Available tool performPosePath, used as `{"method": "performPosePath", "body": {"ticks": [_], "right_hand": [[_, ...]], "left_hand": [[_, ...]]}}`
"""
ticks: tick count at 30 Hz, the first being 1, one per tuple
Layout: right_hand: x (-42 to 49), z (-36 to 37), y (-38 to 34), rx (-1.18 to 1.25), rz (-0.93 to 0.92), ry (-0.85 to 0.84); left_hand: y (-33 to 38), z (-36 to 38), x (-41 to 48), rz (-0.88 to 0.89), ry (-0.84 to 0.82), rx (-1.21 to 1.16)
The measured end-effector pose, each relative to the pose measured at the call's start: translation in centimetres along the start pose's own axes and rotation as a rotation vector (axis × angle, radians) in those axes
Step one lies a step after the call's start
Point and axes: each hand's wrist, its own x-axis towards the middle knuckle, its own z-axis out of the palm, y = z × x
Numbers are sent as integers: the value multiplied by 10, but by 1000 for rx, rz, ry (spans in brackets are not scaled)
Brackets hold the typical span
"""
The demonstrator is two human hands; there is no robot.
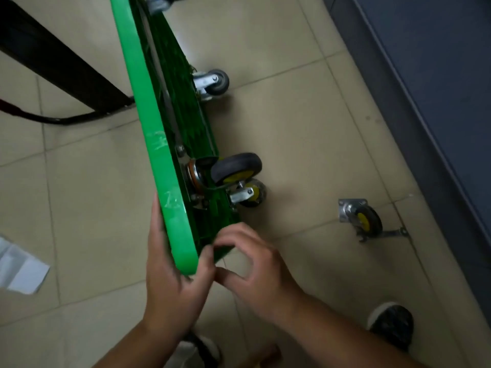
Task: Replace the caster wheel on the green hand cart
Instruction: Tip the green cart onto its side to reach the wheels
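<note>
Our left hand (172, 272) grips the near corner of the green hand cart (148, 123), with the thumb hooked over its rim. Our right hand (255, 266) is curled against that corner's underside; we cannot tell whether it holds anything. The cart stands on edge on the tiled floor (292, 123), with a mounted yellow-hubbed caster (236, 168) just beyond our hands. To the right a loose caster wheel (362, 217) lies on the floor, with a wrench (385, 233) just beside it.

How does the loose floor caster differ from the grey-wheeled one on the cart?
The loose caster lies on the tiles, apart from the green cart; the grey-wheeled caster is mounted on its underside. Loose caster's wheel: black, yellow hub; grey-wheeled caster's: grey. Both have silver brackets.
</note>
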Motion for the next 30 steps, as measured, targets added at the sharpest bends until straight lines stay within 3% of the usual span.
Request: {"method": "performPosePath", "body": {"ticks": [3, 7, 14, 23, 26, 28, 30], "right_hand": [[13, 5, 28, -151, -285, -43], [17, 14, 49, -181, -423, 40], [17, 24, 50, -167, -445, 94], [-8, 26, 33, -134, -330, 109], [-17, 15, 50, -153, -350, 23], [-28, -12, 75, -276, -301, 71], [-44, -55, 107, -485, -207, 193]], "left_hand": [[-12, 8, 4, 42, 26, -131], [-30, 17, 6, 132, 29, -185], [-31, 6, 6, 254, 19, -88], [0, 0, -16, 131, 81, 17], [10, -1, -30, 107, 154, 210], [23, 0, -42, 276, 217, 482], [38, 11, -57, 555, 191, 592]]}}
